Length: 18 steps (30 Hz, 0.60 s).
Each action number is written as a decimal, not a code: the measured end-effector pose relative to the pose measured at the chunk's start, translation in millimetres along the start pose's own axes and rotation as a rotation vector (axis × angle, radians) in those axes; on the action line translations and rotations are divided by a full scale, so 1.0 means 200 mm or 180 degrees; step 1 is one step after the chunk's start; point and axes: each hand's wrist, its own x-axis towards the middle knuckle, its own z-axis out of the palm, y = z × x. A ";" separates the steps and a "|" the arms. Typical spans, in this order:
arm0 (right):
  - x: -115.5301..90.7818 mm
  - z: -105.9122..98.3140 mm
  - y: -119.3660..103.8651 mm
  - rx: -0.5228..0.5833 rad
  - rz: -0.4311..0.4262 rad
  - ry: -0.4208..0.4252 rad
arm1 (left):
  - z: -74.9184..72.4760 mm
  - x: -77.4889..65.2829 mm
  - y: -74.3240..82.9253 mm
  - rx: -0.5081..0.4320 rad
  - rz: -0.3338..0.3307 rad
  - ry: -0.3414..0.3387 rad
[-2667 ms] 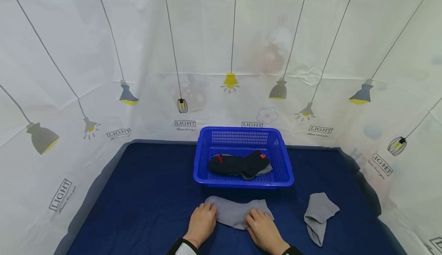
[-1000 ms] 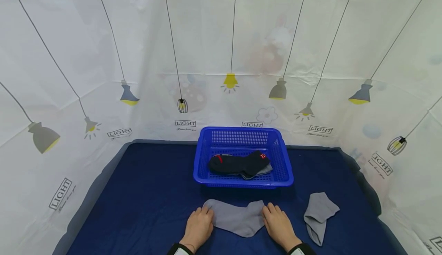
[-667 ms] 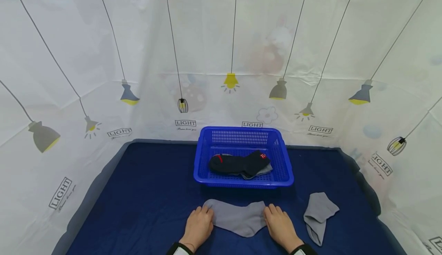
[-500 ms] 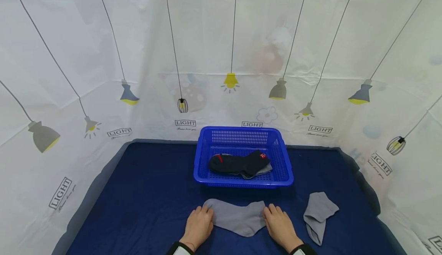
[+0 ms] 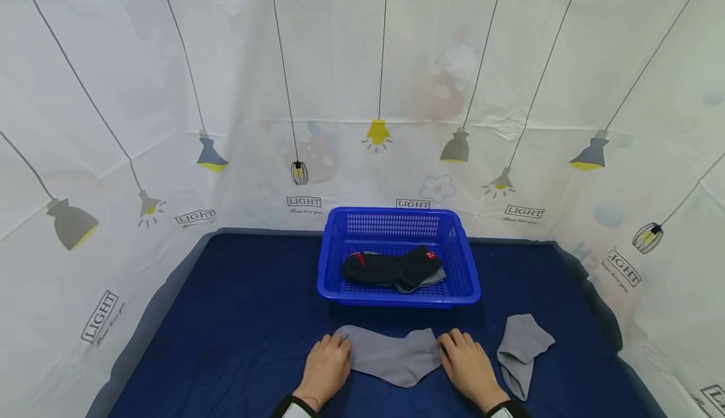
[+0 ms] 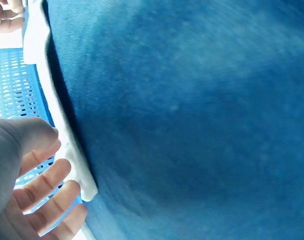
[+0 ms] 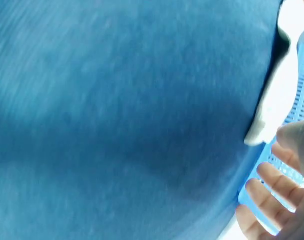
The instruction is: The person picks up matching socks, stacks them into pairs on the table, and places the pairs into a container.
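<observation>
A grey sock (image 5: pixel 391 356) lies flat and stretched sideways on the dark blue cloth in the head view, toe to the left, cuff to the right. My left hand (image 5: pixel 326 367) pinches its toe end. At the cuff, my right hand (image 5: pixel 469 366) holds the edge between thumb and fingertips, the other fingers loosely bent. The left wrist view has the sock (image 6: pixel 66 135) as a pale strip by the thumb and fingers. In the right wrist view the cuff end of the sock (image 7: pixel 277 100) meets the thumb. A second grey sock (image 5: pixel 522 352) lies folded over to the right.
Behind the sock stands a blue plastic basket (image 5: pixel 398 299), with a black sock (image 5: pixel 391 270) with red marks lying over grey ones inside. Dark blue cloth (image 5: pixel 238 317) covers the surface. A white lamp-print sheet (image 5: pixel 362 78) hangs around the back and sides.
My right hand has moved from the sock's middle out to its cuff, then slightly further right. The sock has straightened and shifted a little nearer. My left hand has stayed at the toe.
</observation>
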 end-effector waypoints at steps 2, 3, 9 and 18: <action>0.00 -0.01 0.02 0.0016 0.0046 0.0007 | -0.01 0.00 0.00 -0.0037 0.0003 0.0002; 0.00 -0.02 0.03 0.0013 0.0079 0.0007 | -0.01 0.01 0.01 -0.0076 0.0003 -0.0006; -0.01 -0.07 0.12 -0.0060 0.0236 0.0041 | -0.04 0.02 0.03 -0.0304 0.0000 -0.0113; -0.06 -0.11 0.31 -0.0157 0.0419 0.0112 | -0.06 0.00 0.08 -0.0364 0.0055 -0.0137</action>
